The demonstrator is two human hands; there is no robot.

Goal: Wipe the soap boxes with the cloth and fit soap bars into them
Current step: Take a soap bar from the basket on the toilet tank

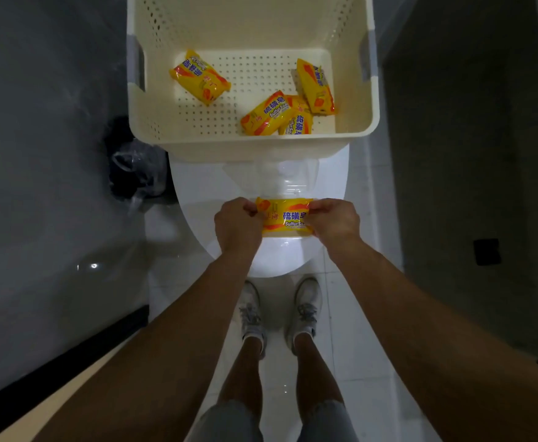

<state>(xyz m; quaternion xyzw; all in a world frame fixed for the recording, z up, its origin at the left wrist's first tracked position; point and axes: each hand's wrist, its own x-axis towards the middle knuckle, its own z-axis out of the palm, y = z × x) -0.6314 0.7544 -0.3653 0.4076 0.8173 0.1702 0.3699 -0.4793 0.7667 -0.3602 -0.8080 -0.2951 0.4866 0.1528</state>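
A yellow wrapped soap bar [284, 217] is held above the white closed toilet lid [197, 218]. My left hand [237, 223] pinches the wrapper's left end and my right hand [333, 222] pinches its right end. Beyond the hands, a clear plastic soap box [271, 177] lies on the lid, hard to make out. Further back a cream perforated basket [153, 122] holds several more yellow wrapped soap bars: one at the left [199, 77], two overlapping ones near the front [266, 113], and one leaning on the right [315, 87]. No cloth is in view.
A dark bin with a plastic liner [137, 167] stands left of the toilet. Dark walls close in on both sides of the narrow white tiled floor [350, 330]. My feet in white sneakers [251, 311] stand just before the toilet.
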